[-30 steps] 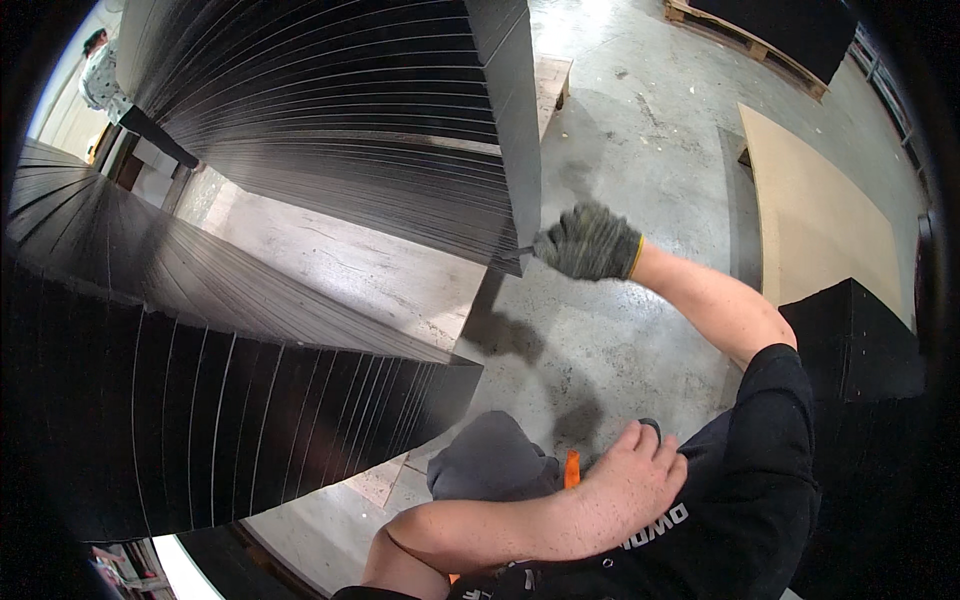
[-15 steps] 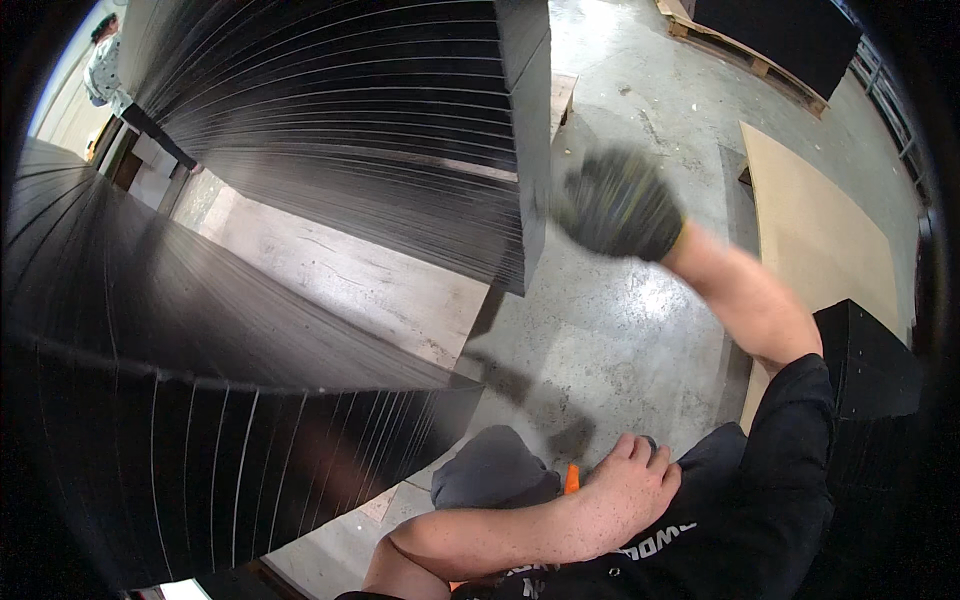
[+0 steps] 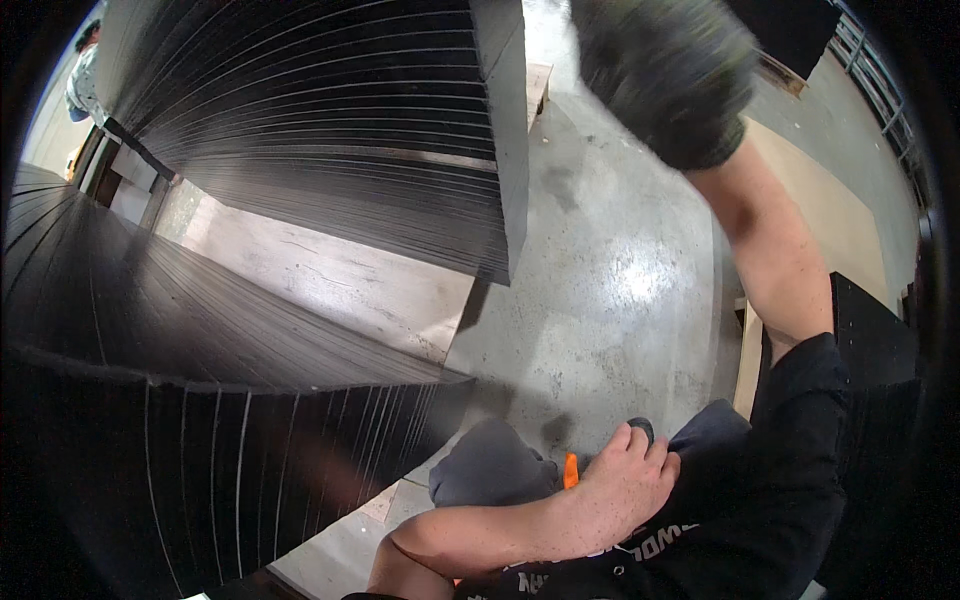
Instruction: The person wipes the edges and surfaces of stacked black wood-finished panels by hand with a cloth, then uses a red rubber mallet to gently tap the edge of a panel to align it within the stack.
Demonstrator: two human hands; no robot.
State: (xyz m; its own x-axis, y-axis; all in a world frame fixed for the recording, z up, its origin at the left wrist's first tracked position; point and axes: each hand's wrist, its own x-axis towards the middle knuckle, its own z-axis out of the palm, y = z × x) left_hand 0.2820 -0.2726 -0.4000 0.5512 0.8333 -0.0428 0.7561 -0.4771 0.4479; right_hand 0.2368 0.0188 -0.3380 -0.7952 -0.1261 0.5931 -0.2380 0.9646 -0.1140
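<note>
My bare left hand [image 3: 622, 482] rests across my waist with its fingers curled round a small dark, rounded thing [image 3: 641, 428], mostly hidden under them. In a dark knitted glove, my right hand [image 3: 668, 80] is raised at the upper edge of the picture, apart from the boards. It is smeared by motion, so its fingers cannot be read. To its left stands a tall stack of black boards [image 3: 400, 85] with thin light lines between the layers. Another stack of black boards [image 3: 230, 450] stands nearer, at lower left.
A pale wooden platform [image 3: 330, 275] lies between the stacks. Concrete floor [image 3: 590, 320] runs to the right. Beyond my right arm are a light brown sheet [image 3: 825, 200] and more black boards [image 3: 872, 340]. Another person [image 3: 88, 85] stands at far left. Something orange [image 3: 571, 470] shows beside my left hand.
My gloved right hand has swung up and away from the side of the far stack. My left hand stays at my waist. The view has shifted slightly.
</note>
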